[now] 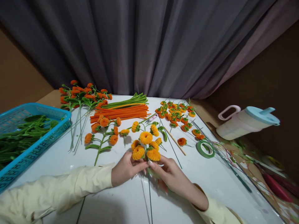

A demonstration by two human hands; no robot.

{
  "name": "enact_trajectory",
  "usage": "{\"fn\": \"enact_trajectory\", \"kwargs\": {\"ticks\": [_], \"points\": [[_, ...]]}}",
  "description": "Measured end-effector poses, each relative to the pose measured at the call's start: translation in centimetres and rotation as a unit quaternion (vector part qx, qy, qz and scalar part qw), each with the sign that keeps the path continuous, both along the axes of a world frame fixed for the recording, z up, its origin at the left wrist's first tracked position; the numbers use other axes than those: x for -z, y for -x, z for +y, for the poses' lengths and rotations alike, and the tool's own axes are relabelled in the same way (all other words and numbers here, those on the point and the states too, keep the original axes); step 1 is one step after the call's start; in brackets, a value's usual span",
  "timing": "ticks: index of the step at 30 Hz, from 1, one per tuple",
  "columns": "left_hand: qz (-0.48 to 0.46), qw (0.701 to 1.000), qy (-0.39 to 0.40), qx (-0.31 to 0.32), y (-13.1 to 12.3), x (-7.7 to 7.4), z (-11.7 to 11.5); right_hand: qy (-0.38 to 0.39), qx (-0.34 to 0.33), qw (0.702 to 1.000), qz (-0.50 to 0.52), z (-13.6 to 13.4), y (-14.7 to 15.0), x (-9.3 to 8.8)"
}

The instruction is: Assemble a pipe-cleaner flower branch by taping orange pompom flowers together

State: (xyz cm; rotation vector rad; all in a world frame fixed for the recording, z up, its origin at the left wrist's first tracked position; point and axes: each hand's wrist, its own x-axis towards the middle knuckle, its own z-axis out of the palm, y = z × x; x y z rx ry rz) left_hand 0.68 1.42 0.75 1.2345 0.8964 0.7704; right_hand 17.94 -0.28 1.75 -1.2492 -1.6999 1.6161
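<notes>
My left hand and my right hand meet at the middle, pinching the stem of a spray of yellow pipe-cleaner flowers just below its blooms. Its long dark wire runs down toward me. My fingertips hide the exact gripping point. Left of the spray lies a finished-looking orange flower branch with green leaves, its wire passing under my left sleeve. A loose yellow-orange flower rests between the two. A green leaf piece lies behind the spray.
A blue basket of green leaves stands left. Behind lie orange pipe cleaners, green ones, orange sprays, small scissors and loose flower heads. Right are a stick, green tape and a tumbler.
</notes>
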Motion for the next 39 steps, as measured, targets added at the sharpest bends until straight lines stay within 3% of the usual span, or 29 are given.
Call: {"fn": "enact_trajectory", "kwargs": {"ticks": [12,20,25,31,39], "points": [[-0.004,0.998,0.034,0.046,0.3,0.9,0.3,0.096,-0.013,0.973,0.209,0.1,0.4,0.6],[-0.026,0.998,0.048,0.032,0.2,0.1,0.0,0.090,0.003,0.987,0.134,0.0,0.1,0.3],[-0.033,0.998,0.046,0.018,0.2,-0.2,0.1,0.135,-0.012,0.986,0.098,0.3,0.1,0.1],[-0.091,0.992,0.074,0.043,0.3,0.2,0.0,0.153,-0.038,0.982,0.106,0.6,-0.2,0.4],[-0.134,0.986,0.087,0.056,0.2,1.1,-0.1,0.124,-0.029,0.985,0.118,0.5,-0.1,0.3]]}}
